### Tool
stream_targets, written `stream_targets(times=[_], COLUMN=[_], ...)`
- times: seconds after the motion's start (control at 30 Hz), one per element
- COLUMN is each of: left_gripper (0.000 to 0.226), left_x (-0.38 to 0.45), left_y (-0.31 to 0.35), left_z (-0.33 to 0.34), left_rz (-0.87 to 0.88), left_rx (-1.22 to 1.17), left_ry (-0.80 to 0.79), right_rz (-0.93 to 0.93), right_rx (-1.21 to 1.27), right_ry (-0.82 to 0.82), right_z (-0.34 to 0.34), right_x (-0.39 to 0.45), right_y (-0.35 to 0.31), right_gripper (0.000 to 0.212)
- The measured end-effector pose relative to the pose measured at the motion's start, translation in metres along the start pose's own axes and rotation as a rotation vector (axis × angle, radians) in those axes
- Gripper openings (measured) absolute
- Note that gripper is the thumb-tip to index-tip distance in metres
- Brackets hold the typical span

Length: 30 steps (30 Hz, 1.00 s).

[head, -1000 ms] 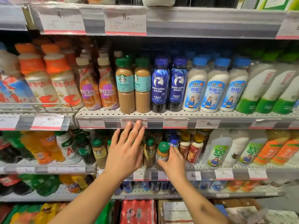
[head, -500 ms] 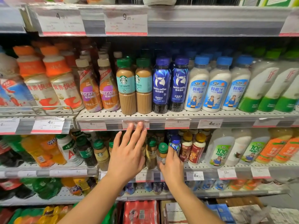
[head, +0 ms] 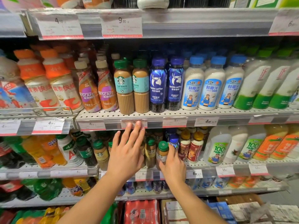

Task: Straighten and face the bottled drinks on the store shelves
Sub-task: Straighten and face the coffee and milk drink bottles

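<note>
On the lower middle shelf [head: 210,165] stand small coffee bottles. My right hand [head: 174,165] grips a green-capped coffee bottle [head: 162,153] from its right side, with a finger reaching up beside a blue-capped bottle [head: 174,141]. My left hand [head: 126,152] is held flat in front of the bottles to the left, fingers straight and spread, fingertips at the price rail [head: 134,122] above. It hides the bottles behind it. One shelf up, the Starbucks bottles [head: 123,88], the Luckin coffee bottles [head: 158,85] and the coconut drinks [head: 192,88] stand upright, labels forward.
Nescafe bottles [head: 88,92] and orange-capped drinks [head: 34,81] fill the upper shelf's left; green-and-white bottles [head: 246,88] its right. Juice bottles [head: 216,146] stand right of my hands, soda bottles [head: 40,151] left. Shrink-wrapped packs [head: 140,212] and cartons sit at floor level.
My left hand has risen a little, its fingertips now at the price rail. My right hand has stayed on the green-capped bottle and shifted slightly right.
</note>
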<state>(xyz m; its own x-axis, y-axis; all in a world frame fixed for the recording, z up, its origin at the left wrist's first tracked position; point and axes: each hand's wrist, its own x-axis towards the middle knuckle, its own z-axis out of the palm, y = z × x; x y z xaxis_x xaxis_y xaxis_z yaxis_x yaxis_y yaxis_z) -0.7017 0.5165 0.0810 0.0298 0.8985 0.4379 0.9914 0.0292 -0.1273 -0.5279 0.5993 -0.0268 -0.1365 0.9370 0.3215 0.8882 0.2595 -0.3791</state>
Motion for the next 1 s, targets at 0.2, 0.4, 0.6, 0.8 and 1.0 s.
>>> stream_targets(times=[0.2,0.4,0.6,0.8,1.0], left_gripper=[0.083,0.087,0.088,0.091,0.092], left_x=[0.0,0.0,0.0,0.0,0.0], left_y=[0.001,0.0,0.0,0.0,0.001], left_z=[0.001,0.001,0.002,0.005,0.006], left_rz=[-0.008,-0.01,-0.003,-0.005,-0.004], left_rx=[0.0,0.001,-0.003,0.01,0.021], left_ry=[-0.004,-0.015,0.001,0.007,0.014], right_rz=[0.255,0.263,0.221,0.19,0.162], right_rx=[0.14,0.055,-0.036,-0.078,-0.078], right_ry=[-0.138,-0.254,-0.282,-0.279,-0.283], right_z=[0.006,0.016,0.025,0.033,0.038], right_x=[-0.017,-0.009,0.0,0.011,0.015], right_y=[0.009,0.01,0.014,0.014,0.021], right_gripper=[0.039,0.033,0.035,0.034,0.03])
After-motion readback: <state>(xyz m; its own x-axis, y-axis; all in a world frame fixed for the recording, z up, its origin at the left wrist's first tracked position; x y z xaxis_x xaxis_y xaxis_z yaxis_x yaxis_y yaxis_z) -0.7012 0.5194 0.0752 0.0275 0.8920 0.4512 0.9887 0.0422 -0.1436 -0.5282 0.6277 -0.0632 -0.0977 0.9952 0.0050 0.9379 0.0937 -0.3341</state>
